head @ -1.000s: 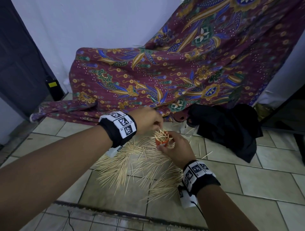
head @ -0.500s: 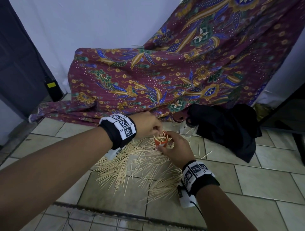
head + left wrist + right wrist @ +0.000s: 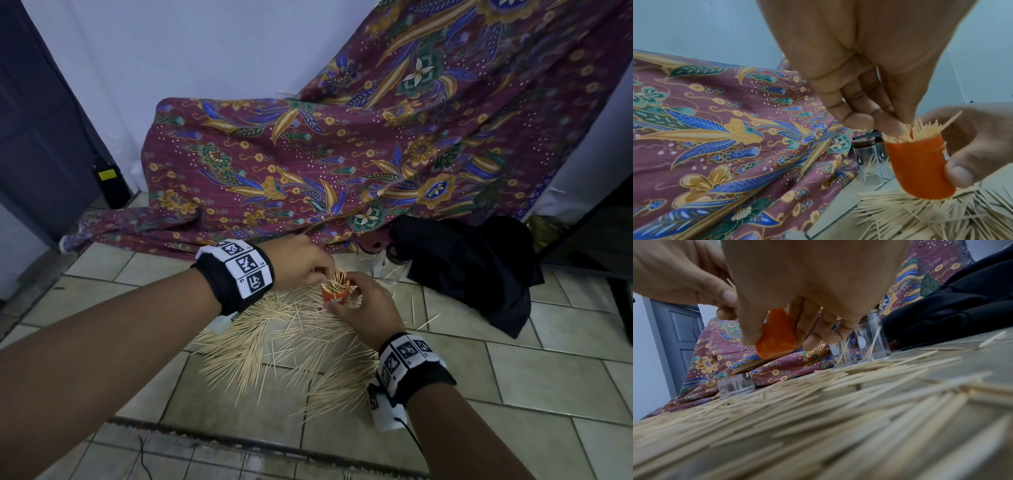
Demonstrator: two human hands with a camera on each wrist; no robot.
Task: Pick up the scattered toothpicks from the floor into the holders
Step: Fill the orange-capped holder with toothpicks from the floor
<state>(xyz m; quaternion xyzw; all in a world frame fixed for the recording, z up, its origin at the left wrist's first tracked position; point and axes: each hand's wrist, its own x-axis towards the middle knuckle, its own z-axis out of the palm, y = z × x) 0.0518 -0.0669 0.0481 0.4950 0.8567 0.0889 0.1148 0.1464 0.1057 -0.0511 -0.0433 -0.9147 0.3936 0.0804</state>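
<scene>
My right hand (image 3: 371, 308) grips a small orange holder (image 3: 335, 295) just above the floor, tilted, thumb on one side and fingers on the other. It is stuffed with toothpicks that stick out of its mouth (image 3: 925, 131). My left hand (image 3: 308, 265) is at the holder's mouth, its curled fingertips (image 3: 890, 125) pinching toothpicks there. In the right wrist view the orange holder (image 3: 777, 335) sits between thumb and fingers. A dense spread of scattered toothpicks (image 3: 274, 346) lies on the tiles below both hands.
Two upright clear holders (image 3: 872, 337) with a few toothpicks stand by the patterned cloth (image 3: 308, 164); another clear one (image 3: 735, 384) sits further left. A black cloth heap (image 3: 479, 267) lies at right. A dark door (image 3: 37, 120) is on the left.
My left hand's fingertips have come down a little onto the mouth of the orange holder. My right hand still holds the holder in nearly the same spot.
</scene>
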